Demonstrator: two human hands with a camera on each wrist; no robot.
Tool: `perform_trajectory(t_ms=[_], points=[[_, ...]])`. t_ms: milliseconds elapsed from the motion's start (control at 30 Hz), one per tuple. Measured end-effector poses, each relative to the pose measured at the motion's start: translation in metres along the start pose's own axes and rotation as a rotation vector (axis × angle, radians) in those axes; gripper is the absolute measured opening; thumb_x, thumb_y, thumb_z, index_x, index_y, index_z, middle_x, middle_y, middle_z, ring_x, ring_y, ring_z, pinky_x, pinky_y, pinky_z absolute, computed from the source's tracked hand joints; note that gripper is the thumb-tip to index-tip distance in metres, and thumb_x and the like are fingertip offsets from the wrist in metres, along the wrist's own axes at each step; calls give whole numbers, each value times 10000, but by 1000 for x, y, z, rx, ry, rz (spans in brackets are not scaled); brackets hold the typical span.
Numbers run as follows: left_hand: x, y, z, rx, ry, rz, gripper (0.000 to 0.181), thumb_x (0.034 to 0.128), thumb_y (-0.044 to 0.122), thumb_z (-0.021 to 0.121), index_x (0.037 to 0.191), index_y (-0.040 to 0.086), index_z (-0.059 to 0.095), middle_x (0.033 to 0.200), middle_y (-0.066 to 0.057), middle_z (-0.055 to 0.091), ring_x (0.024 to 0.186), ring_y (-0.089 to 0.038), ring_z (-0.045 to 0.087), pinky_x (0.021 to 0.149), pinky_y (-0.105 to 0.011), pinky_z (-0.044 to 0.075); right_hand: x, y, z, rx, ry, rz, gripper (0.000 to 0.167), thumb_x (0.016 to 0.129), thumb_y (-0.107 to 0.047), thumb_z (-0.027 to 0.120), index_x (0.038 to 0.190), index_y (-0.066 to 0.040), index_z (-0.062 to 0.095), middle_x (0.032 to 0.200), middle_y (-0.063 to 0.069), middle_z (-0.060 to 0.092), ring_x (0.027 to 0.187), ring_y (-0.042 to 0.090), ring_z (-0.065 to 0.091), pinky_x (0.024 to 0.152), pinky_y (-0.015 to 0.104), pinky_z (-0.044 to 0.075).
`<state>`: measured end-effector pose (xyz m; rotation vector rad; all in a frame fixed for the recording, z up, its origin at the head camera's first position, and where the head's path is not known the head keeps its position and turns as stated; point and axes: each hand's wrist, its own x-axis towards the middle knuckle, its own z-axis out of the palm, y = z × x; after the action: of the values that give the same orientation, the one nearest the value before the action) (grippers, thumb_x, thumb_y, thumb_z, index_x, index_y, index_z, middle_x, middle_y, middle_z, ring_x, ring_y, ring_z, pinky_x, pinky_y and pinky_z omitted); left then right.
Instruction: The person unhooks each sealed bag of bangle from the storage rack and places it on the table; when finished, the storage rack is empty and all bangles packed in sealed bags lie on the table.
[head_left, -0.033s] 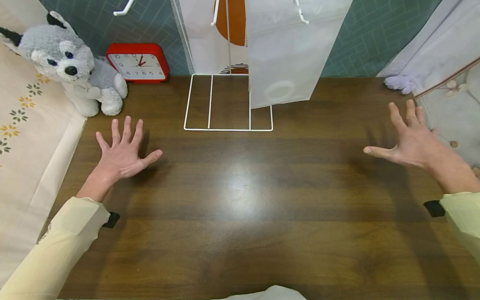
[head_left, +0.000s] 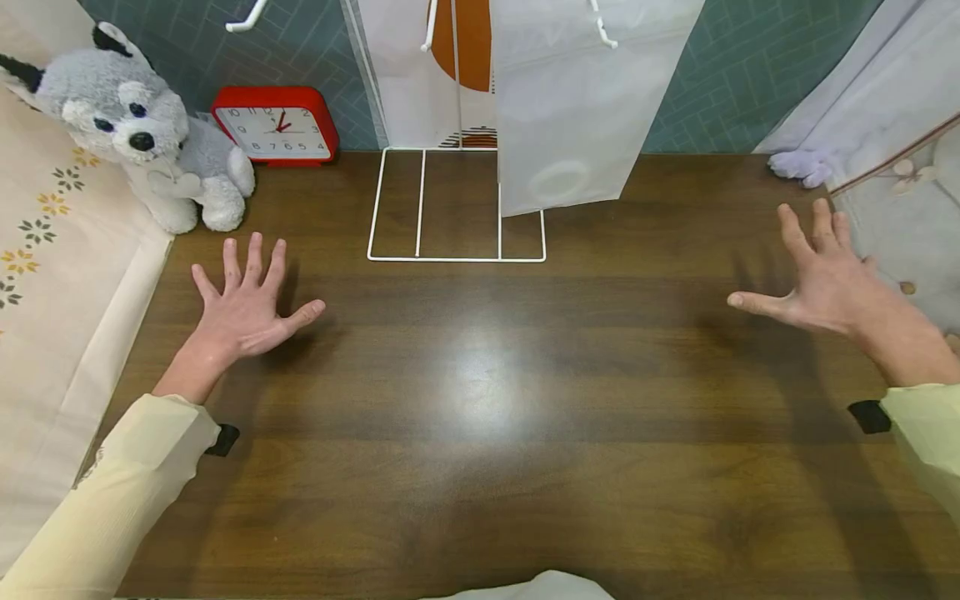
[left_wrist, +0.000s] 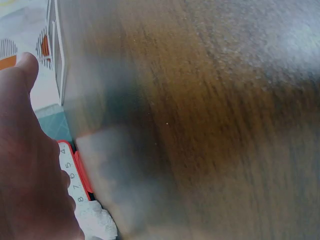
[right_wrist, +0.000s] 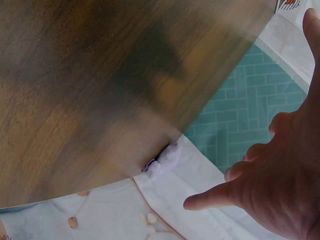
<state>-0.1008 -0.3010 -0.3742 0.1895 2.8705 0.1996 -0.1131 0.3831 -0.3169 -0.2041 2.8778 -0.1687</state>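
My left hand [head_left: 247,312] is held over the left part of the brown wooden table [head_left: 480,483], fingers spread and thumb out to the side. It holds nothing and is nearest to a grey and white plush dog [head_left: 142,133]. On the right side, my right hand [head_left: 828,279] also has its fingers spread and holds nothing. In the left wrist view the left hand [left_wrist: 30,150] shows at the left edge, with the red clock [left_wrist: 82,175] partly hidden behind it. The right wrist view has the right hand [right_wrist: 280,185] at its right.
A white wire rack [head_left: 457,260] with hooks stands at the table's back. A white sheet [head_left: 577,100] hangs over its right part. Left of the rack is a red clock [head_left: 277,125]. Pale cloth [head_left: 67,333] borders the left; lilac fluff [head_left: 802,167] lies at the back right.
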Motion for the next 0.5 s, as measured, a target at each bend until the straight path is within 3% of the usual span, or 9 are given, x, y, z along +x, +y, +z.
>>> perform_trajectory(t_ms=[133, 267, 400, 500], points=[[1, -1, -1, -19, 3, 10, 1042, 933, 745, 370, 1594, 63, -58, 1614, -243, -185, 1422, -470, -264, 970, -752, -228, 0, -1, -3, 6, 8, -2, 1191, 874, -627, 642, 1573, -92, -160, 1549, 266, -310, 1403, 488, -261, 866, 892, 100], [4, -2, -2, -136, 18, 70, 946, 992, 648, 378, 1596, 41, -27, 1634, -230, -115, 1452, -453, -203, 1013, -763, -151, 1, -2, -6, 11, 13, -7, 1191, 877, -621, 645, 1570, -94, -167, 1556, 257, -302, 1409, 471, -259, 883, 877, 122], [14, 1, -4, -295, 84, 182, 741, 1062, 450, 417, 1575, -29, 176, 1627, -235, 149, 1486, -439, 69, 1116, -688, 76, 1, -2, -5, 70, -1, -31, 1138, 916, -572, 627, 1569, -76, -163, 1586, 241, -248, 1420, 555, -96, 909, 831, 204], [29, 9, -1, -341, 168, 243, 600, 1059, 324, 495, 1517, -41, 361, 1551, -233, 352, 1421, -427, 312, 1114, -597, 256, 1, -5, -2, 157, -28, -51, 1085, 948, -509, 622, 1572, -63, -146, 1615, 241, -157, 1388, 618, 92, 962, 779, 234]])
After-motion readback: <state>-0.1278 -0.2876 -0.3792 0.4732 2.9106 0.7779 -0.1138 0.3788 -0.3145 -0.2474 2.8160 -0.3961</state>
